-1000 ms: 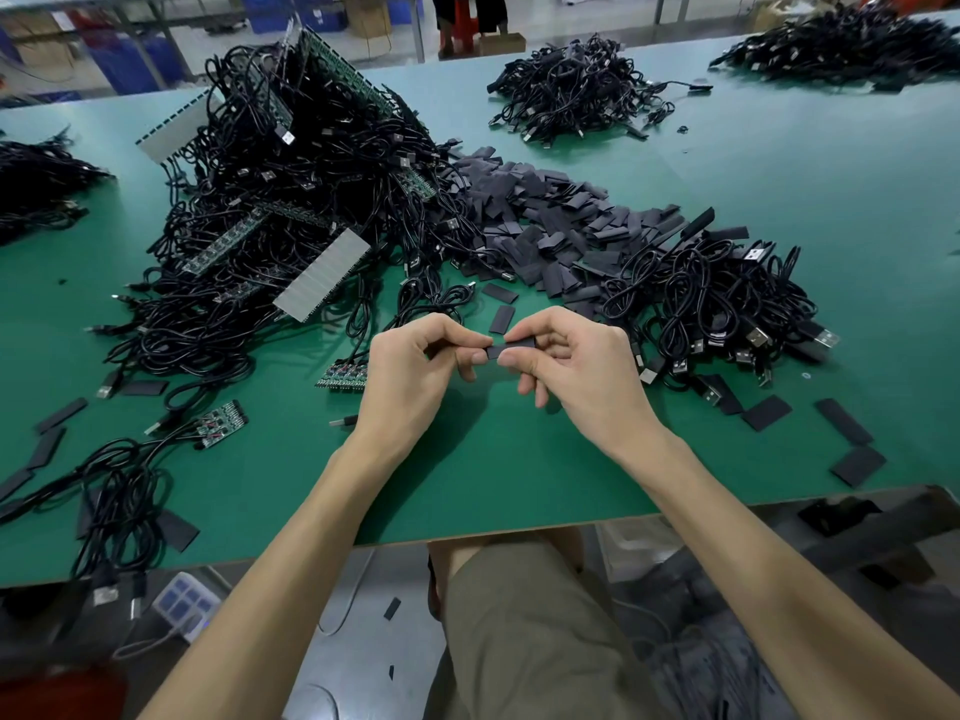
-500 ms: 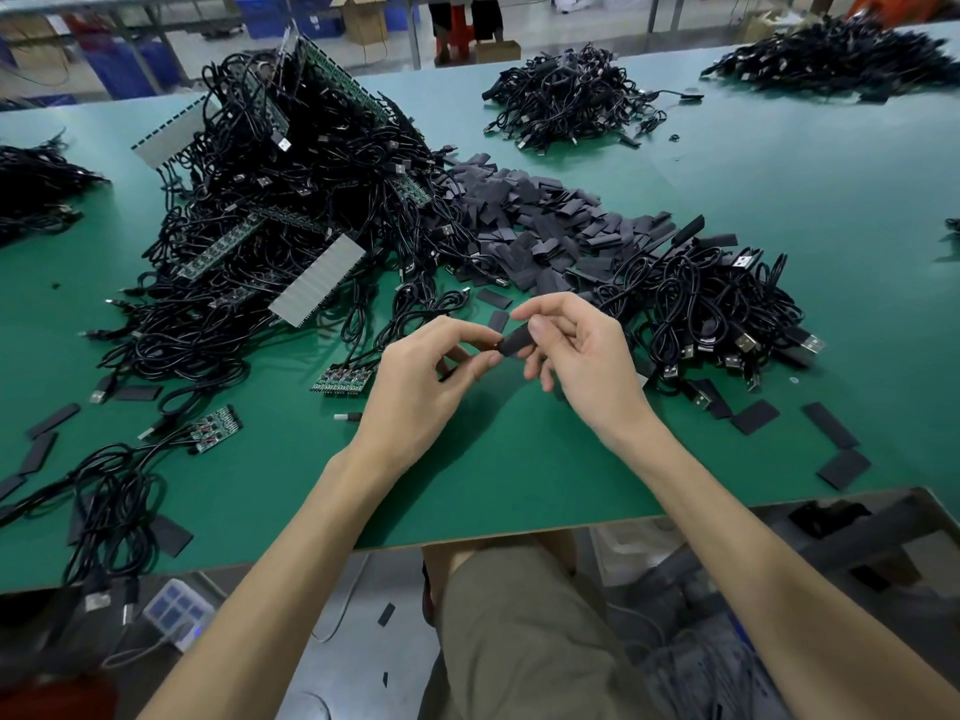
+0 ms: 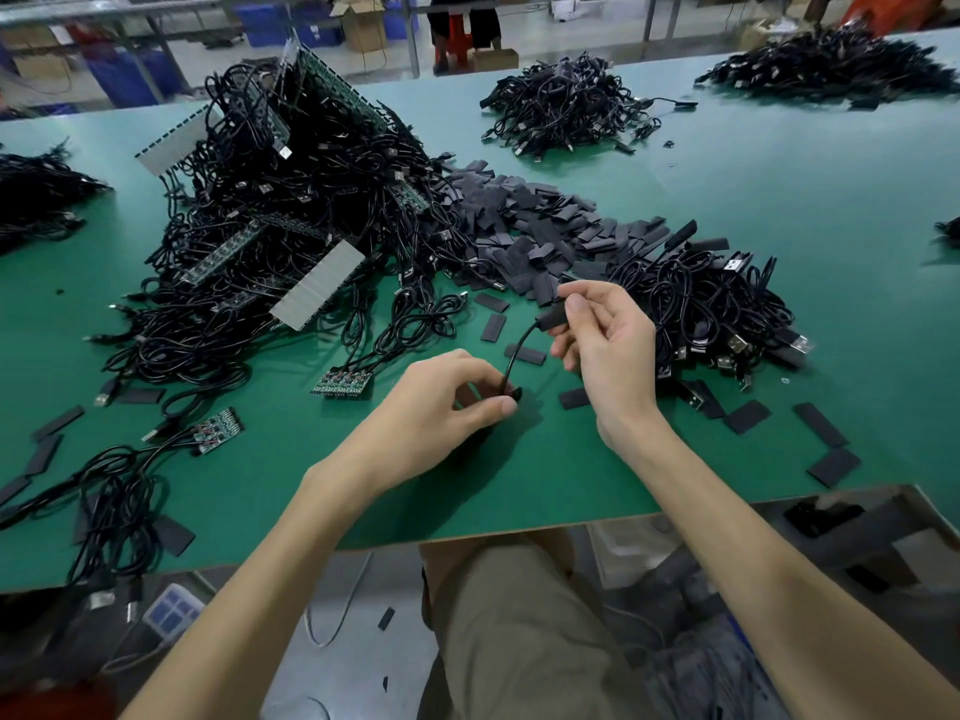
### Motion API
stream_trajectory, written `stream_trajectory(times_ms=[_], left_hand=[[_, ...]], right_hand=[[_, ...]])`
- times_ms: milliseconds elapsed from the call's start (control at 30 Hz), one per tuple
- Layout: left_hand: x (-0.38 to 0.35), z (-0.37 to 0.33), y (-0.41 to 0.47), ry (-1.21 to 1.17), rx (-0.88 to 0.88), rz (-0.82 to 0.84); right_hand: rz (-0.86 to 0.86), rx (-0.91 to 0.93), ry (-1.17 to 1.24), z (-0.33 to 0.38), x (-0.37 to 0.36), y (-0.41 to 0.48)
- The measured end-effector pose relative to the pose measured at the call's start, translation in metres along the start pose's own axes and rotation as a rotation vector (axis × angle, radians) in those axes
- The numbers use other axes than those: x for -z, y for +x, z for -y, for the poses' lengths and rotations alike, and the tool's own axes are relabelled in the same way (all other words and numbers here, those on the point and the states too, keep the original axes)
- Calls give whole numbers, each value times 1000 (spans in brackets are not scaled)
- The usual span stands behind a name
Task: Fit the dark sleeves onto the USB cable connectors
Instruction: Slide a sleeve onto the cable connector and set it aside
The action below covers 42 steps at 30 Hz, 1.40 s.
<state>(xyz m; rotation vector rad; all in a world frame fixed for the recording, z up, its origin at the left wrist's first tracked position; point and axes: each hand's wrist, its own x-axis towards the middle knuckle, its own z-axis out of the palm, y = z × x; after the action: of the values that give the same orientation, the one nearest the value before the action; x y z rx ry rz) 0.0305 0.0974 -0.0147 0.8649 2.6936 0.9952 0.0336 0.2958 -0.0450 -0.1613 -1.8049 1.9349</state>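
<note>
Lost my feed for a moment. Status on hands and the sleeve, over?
Right hand pinches sleeve at cable end; connector hidden. Left hand pinches cable lower down. Loose sleeves on table below.

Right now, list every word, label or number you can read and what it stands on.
No text is legible.
Markings on the small circuit boards: too small to read.
Any print on the cardboard box at the back: blurred.
Any marks on the USB plugs: too small.
</note>
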Motion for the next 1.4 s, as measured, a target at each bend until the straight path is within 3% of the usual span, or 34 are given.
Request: stream_trajectory(times_ms=[200, 433, 600, 900, 1000, 1100, 1167, 1267, 1400], left_hand=[[-7, -23, 26, -528, 46, -117], [-11, -75, 91, -754, 61, -182], [-28, -105, 124, -881, 135, -125], [-4, -50, 81, -496, 40, -344], [11, -25, 56, -225, 166, -344], [20, -2, 34, 327, 350, -382], [25, 4, 22, 584, 546, -304], [26, 7, 12, 543, 725, -128], [23, 12, 11, 465, 546, -84]], right_hand=[[-29, -112, 16, -2, -1, 5], [106, -74, -23, -1, -5, -2], [137, -91, -99, 3, -4, 0], [176, -102, -86, 1, -3, -1], [188, -88, -80, -1, -2, 0], [210, -80, -100, -1, -3, -1], [215, -78, -113, 0, -3, -1], [223, -82, -124, 1, -3, -1], [225, -98, -122, 0, -4, -1]])
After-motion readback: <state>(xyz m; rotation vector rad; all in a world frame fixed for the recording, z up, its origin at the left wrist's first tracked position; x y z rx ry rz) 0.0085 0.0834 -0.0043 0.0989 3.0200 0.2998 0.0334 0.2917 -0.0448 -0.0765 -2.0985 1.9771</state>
